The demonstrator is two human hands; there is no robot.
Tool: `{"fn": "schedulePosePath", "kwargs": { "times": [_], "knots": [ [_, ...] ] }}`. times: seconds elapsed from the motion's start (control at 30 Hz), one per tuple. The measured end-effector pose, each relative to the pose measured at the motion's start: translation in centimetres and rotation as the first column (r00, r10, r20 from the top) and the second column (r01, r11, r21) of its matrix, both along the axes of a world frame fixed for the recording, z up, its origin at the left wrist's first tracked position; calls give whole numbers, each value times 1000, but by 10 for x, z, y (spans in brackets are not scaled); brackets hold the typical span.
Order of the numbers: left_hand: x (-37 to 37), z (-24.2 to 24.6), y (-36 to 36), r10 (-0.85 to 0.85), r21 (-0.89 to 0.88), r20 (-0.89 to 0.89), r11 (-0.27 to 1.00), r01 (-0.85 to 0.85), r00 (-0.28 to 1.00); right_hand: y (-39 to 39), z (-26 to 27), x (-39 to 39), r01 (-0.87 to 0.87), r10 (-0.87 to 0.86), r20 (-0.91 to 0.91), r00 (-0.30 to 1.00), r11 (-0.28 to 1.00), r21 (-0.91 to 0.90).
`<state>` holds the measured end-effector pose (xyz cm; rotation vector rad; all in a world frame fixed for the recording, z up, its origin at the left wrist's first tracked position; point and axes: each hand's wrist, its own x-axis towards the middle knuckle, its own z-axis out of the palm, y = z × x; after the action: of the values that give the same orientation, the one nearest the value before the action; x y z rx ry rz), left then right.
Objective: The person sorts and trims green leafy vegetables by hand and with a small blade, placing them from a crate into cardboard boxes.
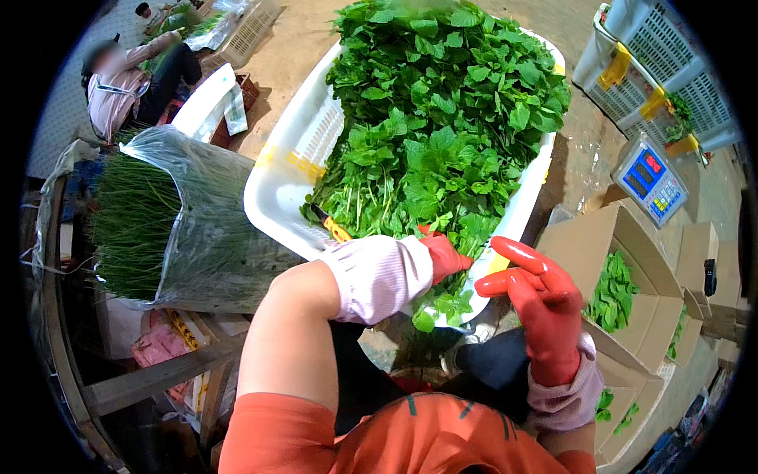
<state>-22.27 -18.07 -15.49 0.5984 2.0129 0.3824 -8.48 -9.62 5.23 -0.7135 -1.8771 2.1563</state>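
A white plastic crate (275,195) stands before me, heaped with leafy green herbs (438,118) that look like mint. My left hand (445,256), in a red rubber glove with a pale sleeve cover, reaches over the crate's near end among the stems; leafy sprigs show beside and below it. Its fingers are partly hidden, so its hold cannot be told. My right hand (527,281), gloved in red too, is raised just right of the crate's near corner, fingers apart and nothing between them. A yellow-handled tool (337,230), perhaps a knife, lies in the crate at the left.
Long thin green stalks in a clear plastic bag (207,231) lie at the left. Cardboard boxes (642,314) with leafy bunches stand at the right, below a digital scale (650,178). White crates (645,77) are at upper right. Another person (118,89) sits at upper left.
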Motion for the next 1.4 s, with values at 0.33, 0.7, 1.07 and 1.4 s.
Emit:
{"fn": "schedulePosePath", "kwargs": {
  "times": [0.33, 0.7, 1.07, 1.4],
  "knots": [
    [-50, 25, -16, 36, 16, -79, 999, -35, 996, 10, -31, -14, 145, -153, -67, 986, 984, -104],
    [-110, 95, -119, -2, 449, 665, 800, -398, 747, -20, -70, -10, 34, 73, 203, 977, 878, -478],
    [-16, 163, -100, -97, 763, 253, 632, -136, 963, -49, -86, -38, -195, 155, -120, 980, 683, -704],
    [19, 195, -71, -224, 237, -409, 910, 340, 884, -29, -83, -20, -184, 94, -165, 982, 681, -708]
  ]
}}
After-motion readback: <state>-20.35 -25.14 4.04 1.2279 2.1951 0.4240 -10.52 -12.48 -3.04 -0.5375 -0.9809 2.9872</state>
